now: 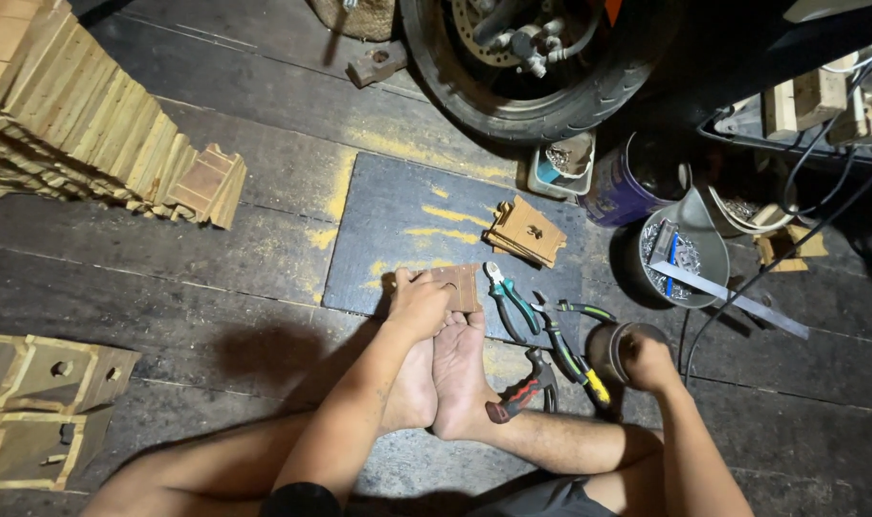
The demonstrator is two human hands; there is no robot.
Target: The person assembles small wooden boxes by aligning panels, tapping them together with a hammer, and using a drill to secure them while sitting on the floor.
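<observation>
The left hand (419,302) grips a wooden piece (455,285) on the dark board (398,220), steadied above the feet (441,378). Right of the board, the right hand (647,362) reaches into a small can (610,347); next likely calls for fetching a fastener.

Single head view, steeply down, close overhead.

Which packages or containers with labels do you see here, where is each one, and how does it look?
Purple can: beside the tyre, round, with a printed wrap.
Small tub: left of the purple can, white and blue, open.
Dark cup: under the right hand, round, no label visible.
No signs or screens.
</observation>
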